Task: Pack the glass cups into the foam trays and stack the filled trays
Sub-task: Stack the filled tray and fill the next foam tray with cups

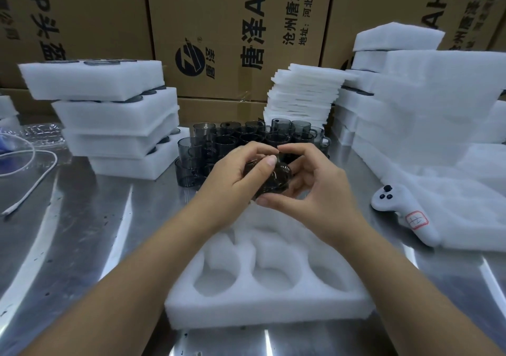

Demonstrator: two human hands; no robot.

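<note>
A dark smoky glass cup (276,179) is held between both hands above the far end of a white foam tray (268,309). My left hand (235,180) grips it from the left with the thumb on top. My right hand (315,188) cups it from the right and below. The tray lies on the steel table in front of me and its round pockets hold nothing. Behind the hands stands a cluster of several more grey glass cups (235,139). A stack of filled foam trays (115,114) rises at the left.
A pile of thin foam sheets (304,95) stands behind the cups. More foam trays and blocks (416,103) fill the right side, with a white controller (402,213) lying on them. A white cable (35,180) lies at the left. Cardboard boxes (219,26) wall the back.
</note>
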